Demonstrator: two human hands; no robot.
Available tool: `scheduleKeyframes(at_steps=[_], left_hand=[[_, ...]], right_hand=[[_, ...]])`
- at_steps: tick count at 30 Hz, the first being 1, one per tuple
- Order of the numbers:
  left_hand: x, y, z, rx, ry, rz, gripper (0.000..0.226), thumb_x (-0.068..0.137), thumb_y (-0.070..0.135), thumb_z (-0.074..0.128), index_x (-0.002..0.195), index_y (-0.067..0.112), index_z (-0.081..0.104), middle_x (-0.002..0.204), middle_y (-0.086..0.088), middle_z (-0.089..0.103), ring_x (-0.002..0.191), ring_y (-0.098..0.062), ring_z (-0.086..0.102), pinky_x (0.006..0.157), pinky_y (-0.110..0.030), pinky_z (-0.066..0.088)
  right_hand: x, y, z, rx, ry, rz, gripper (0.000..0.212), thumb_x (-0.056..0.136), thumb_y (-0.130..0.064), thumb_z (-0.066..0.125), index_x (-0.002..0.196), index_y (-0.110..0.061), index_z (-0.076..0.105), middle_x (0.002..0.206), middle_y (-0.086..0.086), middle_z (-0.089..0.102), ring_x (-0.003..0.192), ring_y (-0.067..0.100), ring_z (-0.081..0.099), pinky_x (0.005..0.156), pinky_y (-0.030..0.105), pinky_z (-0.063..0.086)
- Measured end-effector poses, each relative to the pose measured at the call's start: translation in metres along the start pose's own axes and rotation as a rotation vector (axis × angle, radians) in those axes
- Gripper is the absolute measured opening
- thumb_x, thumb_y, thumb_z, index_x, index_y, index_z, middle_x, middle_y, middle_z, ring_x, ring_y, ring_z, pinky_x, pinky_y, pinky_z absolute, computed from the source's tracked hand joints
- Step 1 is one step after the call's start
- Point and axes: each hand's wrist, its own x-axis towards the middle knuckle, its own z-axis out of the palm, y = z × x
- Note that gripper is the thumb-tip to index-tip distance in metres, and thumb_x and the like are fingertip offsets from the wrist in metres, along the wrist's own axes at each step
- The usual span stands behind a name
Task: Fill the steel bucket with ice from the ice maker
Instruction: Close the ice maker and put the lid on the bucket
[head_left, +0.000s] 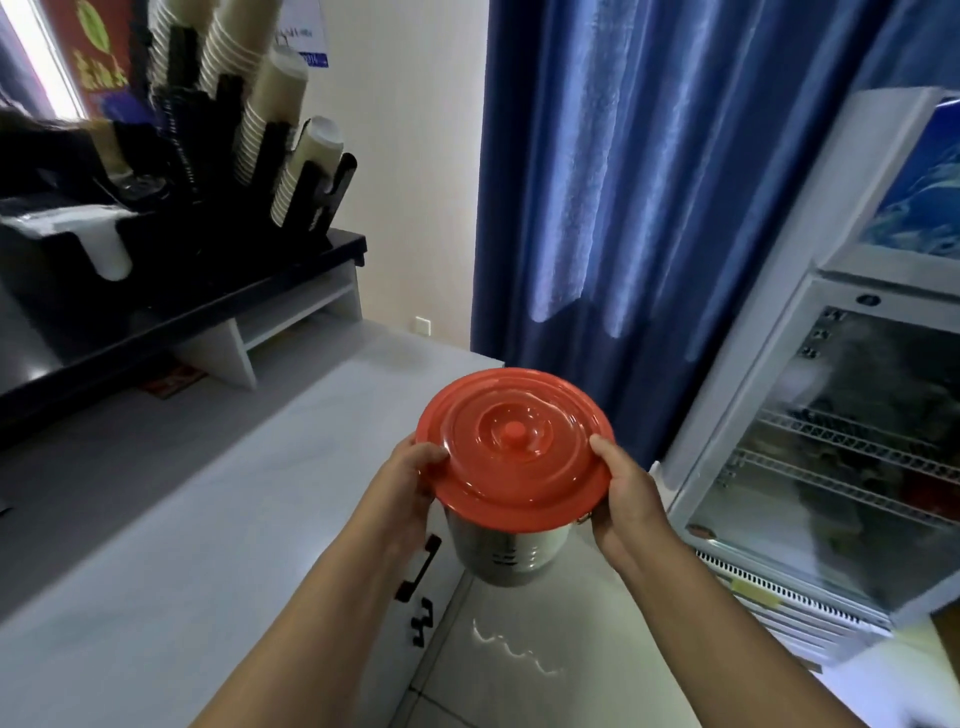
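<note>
Two hands gripping lidded steel bucket (503, 550), left hand (410, 483), right hand (626, 493), fingers (602, 448) on red lid (514, 441) rim

One steel bucket (501, 553) at 6 o'clock, under one orange-red lid (514, 441). Two hands: left hand (410, 488) at the lid's 9 o'clock, right hand (623, 493) at its 3. Four paper cup stacks (260, 124) show plainly at 10 o'clock, in one black rack (311, 202). One glass-door fridge (831, 441) at 4 o'clock. Two black cabinet handles (418, 569) at 7 o'clock.
</note>
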Motion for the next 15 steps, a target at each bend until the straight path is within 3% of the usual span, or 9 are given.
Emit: scheduleKeyframes(at_steps=[6,10,15], left_hand=[[0.078,0.016,0.018,-0.042,0.059,0.033,0.022,0.085,-0.001,0.043,0.091,0.013,0.060,0.063,0.004,0.066,0.065,-0.011,0.057,0.067,-0.027,0.046],[0.135,0.028,0.016,-0.064,0.086,0.025,0.022,0.084,0.000,0.046,0.099,0.010,0.059,0.077,-0.003,0.061,0.070,-0.013,0.054,0.070,-0.027,0.044],[0.208,0.051,0.010,-0.055,0.087,0.013,0.023,0.084,0.000,0.048,0.102,0.010,0.059,0.079,-0.003,0.060,0.073,-0.014,0.053,0.076,-0.028,0.044]], right_hand=[[0.079,-0.024,0.028,-0.021,-0.020,0.002,0.020,0.090,-0.022,0.055,0.072,-0.016,0.062,0.050,-0.003,0.058,0.052,0.015,0.049,0.048,0.026,0.033],[0.128,-0.033,0.053,-0.013,-0.015,0.010,0.017,0.090,-0.022,0.056,0.077,-0.015,0.064,0.051,-0.004,0.060,0.053,0.014,0.052,0.041,0.022,0.037],[0.191,-0.039,0.092,-0.006,0.001,0.023,0.017,0.089,-0.023,0.056,0.075,-0.017,0.064,0.053,-0.003,0.060,0.055,0.015,0.051,0.048,0.026,0.035]])
